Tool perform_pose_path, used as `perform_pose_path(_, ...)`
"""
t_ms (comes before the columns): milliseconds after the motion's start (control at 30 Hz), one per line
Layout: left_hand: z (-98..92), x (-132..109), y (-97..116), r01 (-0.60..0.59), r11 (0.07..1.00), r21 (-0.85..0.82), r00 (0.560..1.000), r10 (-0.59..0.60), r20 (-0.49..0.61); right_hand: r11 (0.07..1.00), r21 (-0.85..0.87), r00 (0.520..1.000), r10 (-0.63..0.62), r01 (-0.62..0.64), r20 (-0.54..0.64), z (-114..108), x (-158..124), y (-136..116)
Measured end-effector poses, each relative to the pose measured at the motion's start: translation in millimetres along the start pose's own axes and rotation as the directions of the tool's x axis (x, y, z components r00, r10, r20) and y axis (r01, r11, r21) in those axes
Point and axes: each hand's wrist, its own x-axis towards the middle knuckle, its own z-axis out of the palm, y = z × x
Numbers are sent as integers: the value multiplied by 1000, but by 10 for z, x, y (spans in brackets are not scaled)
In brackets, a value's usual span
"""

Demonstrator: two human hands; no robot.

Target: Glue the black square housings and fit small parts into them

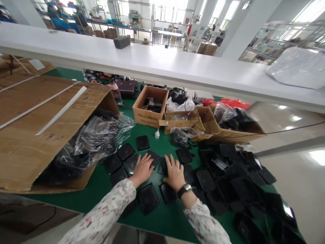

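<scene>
Black square plastic covers lie flat over the green table in front of me. My left hand (142,168) rests palm down with fingers spread, its fingertips at the edge of one black cover (153,158). Under the fingers of my right hand (174,172), also spread and flat, is another black cover (163,166), partly hidden. Nearer to me, between my forearms, lies a larger-looking black cover (148,199). Beyond the hands sit a single cover (142,142) and a small white dropper bottle (157,134).
At the left a large cardboard box (50,101) lies on its side, plastic-bagged black parts (99,135) spilling out. Several open boxes, including a "screwed fittings" carton (147,117), line the back. A heap of black covers (238,183) covers the right. A white shelf (152,57) spans above.
</scene>
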Motion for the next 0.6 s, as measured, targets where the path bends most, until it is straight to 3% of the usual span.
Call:
perform_pose_path(67, -100, -227, -21, 61, 998, -26, 997, -62, -49, 990, -131, 996, -34, 45, 86, 247, 199, -11)
perform_pose_path(133, -209, -527, -118, 155, 977, -147, 981, -170, -95, 989, -136, 994, -36, 50, 101, 337, 362, 79)
perform_pose_path(200, -294, -795, -232, 287, 907, -308, 937, -333, -105, 1000, 13, 999, 6, -7, 47, 256, 448, 218)
perform_pose_path(267, -345, -947, -276, 391, 781, -487, 885, -465, -36, 937, 341, 996, 88, -74, -26, 66, 433, 288)
perform_pose_path(333, -374, -953, -203, 441, 555, -705, 839, -534, 104, 715, 694, 988, 148, -85, -31, -131, 317, 182)
perform_pose_path(400, -408, -854, -41, 437, 170, -883, 811, -499, 305, 455, 888, 993, 116, -67, 15, -243, 136, -110)
perform_pose_path(433, -433, -793, 46, 425, -18, -905, 806, -446, 388, 369, 929, 997, 71, -39, 14, -254, 43, -294)
perform_pose_path(500, -501, -708, 175, 417, -264, -870, 800, -348, 489, 301, 953, 999, -48, 31, -18, -212, -92, -635)
perform_pose_path(600, -611, -777, 161, 389, -363, -847, 793, -335, 508, 422, 885, 958, -273, 196, -82, -165, -63, -873)
